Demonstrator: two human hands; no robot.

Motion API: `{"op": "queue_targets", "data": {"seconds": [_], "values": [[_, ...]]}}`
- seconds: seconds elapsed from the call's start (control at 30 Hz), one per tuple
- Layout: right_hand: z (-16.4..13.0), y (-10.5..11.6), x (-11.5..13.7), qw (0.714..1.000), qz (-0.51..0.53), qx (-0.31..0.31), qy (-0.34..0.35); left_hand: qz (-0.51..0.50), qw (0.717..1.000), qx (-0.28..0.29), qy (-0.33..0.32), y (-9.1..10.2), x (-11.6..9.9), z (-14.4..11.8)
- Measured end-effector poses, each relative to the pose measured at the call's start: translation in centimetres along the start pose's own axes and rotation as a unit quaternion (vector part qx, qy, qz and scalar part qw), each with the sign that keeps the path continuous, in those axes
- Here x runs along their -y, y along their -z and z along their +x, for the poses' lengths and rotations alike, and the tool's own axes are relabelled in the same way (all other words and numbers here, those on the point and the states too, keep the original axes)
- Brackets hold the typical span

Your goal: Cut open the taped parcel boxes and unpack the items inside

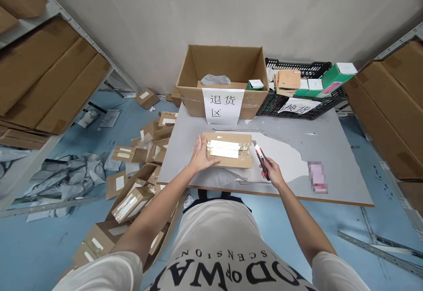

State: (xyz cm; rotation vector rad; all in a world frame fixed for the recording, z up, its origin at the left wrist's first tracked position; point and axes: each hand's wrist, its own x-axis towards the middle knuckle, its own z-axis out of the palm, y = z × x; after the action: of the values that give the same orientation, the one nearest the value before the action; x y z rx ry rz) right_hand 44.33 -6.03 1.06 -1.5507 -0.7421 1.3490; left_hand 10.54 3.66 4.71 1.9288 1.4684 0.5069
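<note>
A small taped cardboard box (228, 163) lies on the grey-topped table, with a white label (224, 149) and shiny clear tape on its upper face. My left hand (201, 155) grips the box's left end, thumb along the near edge and fingers at the left side. In my right hand (272, 172) is a red-and-black utility knife (261, 159), its tip pointing up and left toward the box's right end. A small gap seems to separate the tip from the cardboard. Beneath the box, a pale sheet (280, 150) partly covers the tabletop.
Behind stand a large open carton (188, 101) with a paper sign and a black crate (317, 68) holding small green-white boxes. A blurred pink item (317, 176) lies at right. Parcels (132, 203) crowd the floor at left; shelves with big cartons (49, 79) flank both sides.
</note>
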Motion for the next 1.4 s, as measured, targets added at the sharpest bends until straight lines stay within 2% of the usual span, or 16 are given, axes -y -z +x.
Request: {"op": "queue_targets", "data": {"seconds": [0.13, 0.27, 0.5, 0.73, 0.87, 1.1, 1.4], "values": [[-0.4, -0.1, -0.2, 1.0, 0.012, 0.013, -0.008, 0.055, 0.998, 0.014, -0.02, -0.5, 0.4, 0.3], [-0.4, 0.3, 0.0, 0.999, 0.009, 0.034, -0.009, 0.063, 0.998, 0.008, -0.031, -0.8, 0.9, 0.3], [1.0, 1.9, 1.5, 0.991, -0.101, 0.085, 0.005, 0.068, 0.995, -0.006, -0.068, -1.3, 1.8, 0.5], [3.7, 2.3, 5.1, 0.957, -0.231, 0.174, 0.023, 0.087, 0.992, -0.026, -0.085, -1.5, 2.2, 1.1], [3.6, 2.7, 5.7, 0.951, -0.251, 0.181, 0.012, 0.085, 0.992, -0.038, -0.089, -1.7, 2.4, 1.2], [2.9, 4.4, 6.0, 0.939, -0.276, 0.205, -0.017, 0.083, 0.994, -0.011, -0.072, -1.7, 2.3, 1.1], [3.8, 2.9, 6.1, 0.933, -0.273, 0.233, -0.008, 0.056, 0.995, 0.006, -0.079, -1.5, 2.5, 1.2]]}}
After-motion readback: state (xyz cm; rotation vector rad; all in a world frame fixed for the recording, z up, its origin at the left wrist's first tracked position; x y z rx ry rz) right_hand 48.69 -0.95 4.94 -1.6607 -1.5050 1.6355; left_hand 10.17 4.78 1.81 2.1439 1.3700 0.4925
